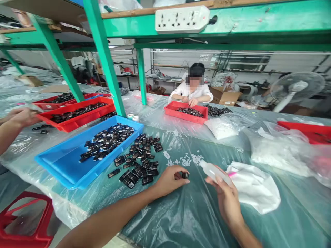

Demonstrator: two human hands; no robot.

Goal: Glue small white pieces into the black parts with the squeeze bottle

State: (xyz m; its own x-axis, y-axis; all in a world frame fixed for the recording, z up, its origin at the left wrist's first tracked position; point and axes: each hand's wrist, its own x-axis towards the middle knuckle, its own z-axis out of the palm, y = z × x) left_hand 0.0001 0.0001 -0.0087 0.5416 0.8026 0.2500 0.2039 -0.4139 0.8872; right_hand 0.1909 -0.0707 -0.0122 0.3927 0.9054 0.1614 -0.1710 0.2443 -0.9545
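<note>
My left hand (169, 179) pinches a small black part (184, 175) between thumb and fingers, just above the plastic-covered table (196, 213). My right hand (225, 196) is wrapped round a small clear squeeze bottle (210, 170) whose tip points left toward the black part. A heap of similar black parts (141, 162) lies on the table left of my left hand. More of them sit in a blue tray (64, 162) beside the heap. A white cloth (254, 187) lies right of my right hand.
Red trays (77, 119) of black parts stand at the far left, where another person's hand (22, 117) rests. A person in white sits across the table behind a red tray (186, 112). Plastic bags (284, 148), a fan (294, 89), green posts (104, 58) and a red stool (26, 220) surround the area.
</note>
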